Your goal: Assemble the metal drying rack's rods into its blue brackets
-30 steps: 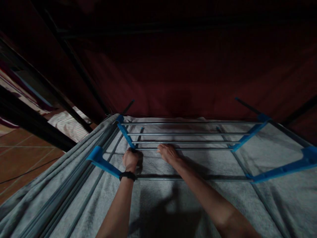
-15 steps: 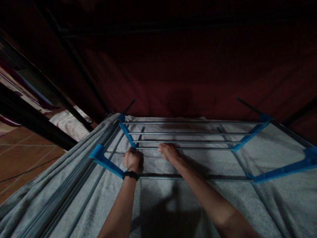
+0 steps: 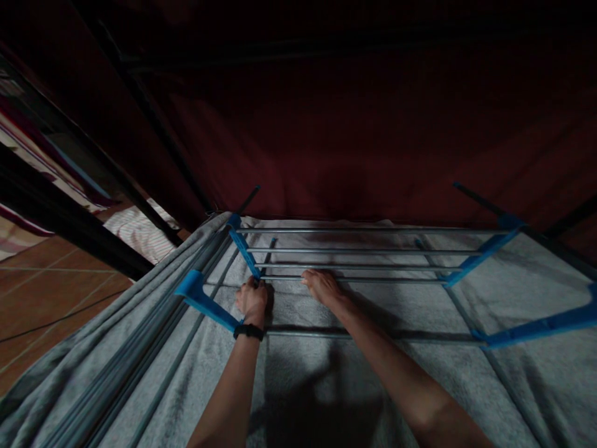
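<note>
A drying rack with grey metal rods (image 3: pixel 364 250) and blue plastic end pieces (image 3: pixel 246 252) stands over a grey towel (image 3: pixel 298 386) spread beneath it. My left hand (image 3: pixel 252 300), a black band on its wrist, is curled round the nearest rod of the raised section, next to the blue end piece. My right hand (image 3: pixel 323 286) lies on the same rod a little to the right, fingers bent over it. Both forearms reach forward over the towel. The light is dim.
A dark red cloth (image 3: pixel 354 137) hangs as a wall behind the rack. Further blue brackets (image 3: pixel 536 326) stick out at the right. Black frame bars (image 3: pixel 69 224) cross the left side above a brown tiled floor (image 3: pixel 41 292). A striped cloth (image 3: pixel 144 233) lies there.
Both hands stay on the same rod. The view has shifted slightly to the left, so rack and hands sit a little further right in the picture.
</note>
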